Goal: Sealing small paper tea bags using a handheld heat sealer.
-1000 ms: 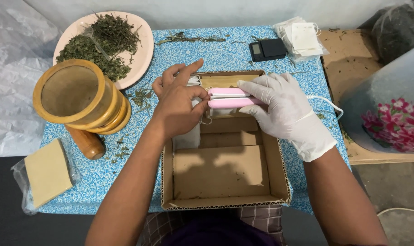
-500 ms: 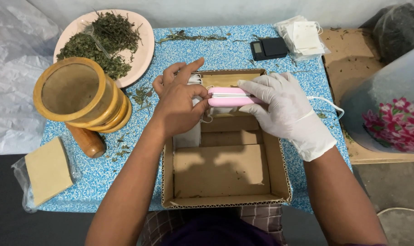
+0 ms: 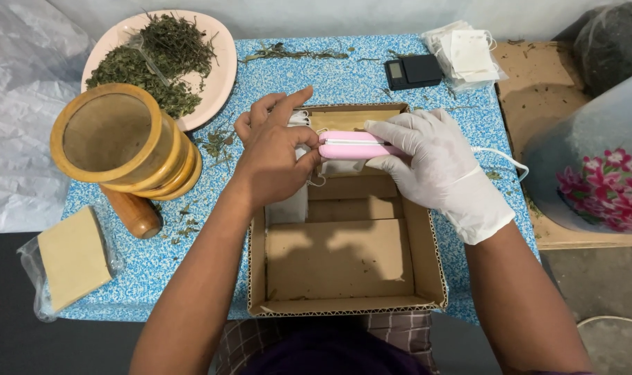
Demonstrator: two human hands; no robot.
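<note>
your gloved right hand [image 3: 437, 163] clamped the pink sealer [image 3: 357, 146] shut across the far end of the open cardboard box [image 3: 343, 267], fingers wrapped over its top. your bare left hand [image 3: 274, 156] pinched a white filter bag [image 3: 288, 205] at the sealer's left tip, thumb and fingers together, forefinger raised free. the box's near half stood open, its near edge at the table's front. left of it, wooden sieves [image 3: 121, 142] sat close; a clear packet of tan sheets [image 3: 69, 257] lay at the near-left corner. a black pocket scale [image 3: 413, 71] and a stack of white bags [image 3: 465, 55] sat at the far edge.
</note>
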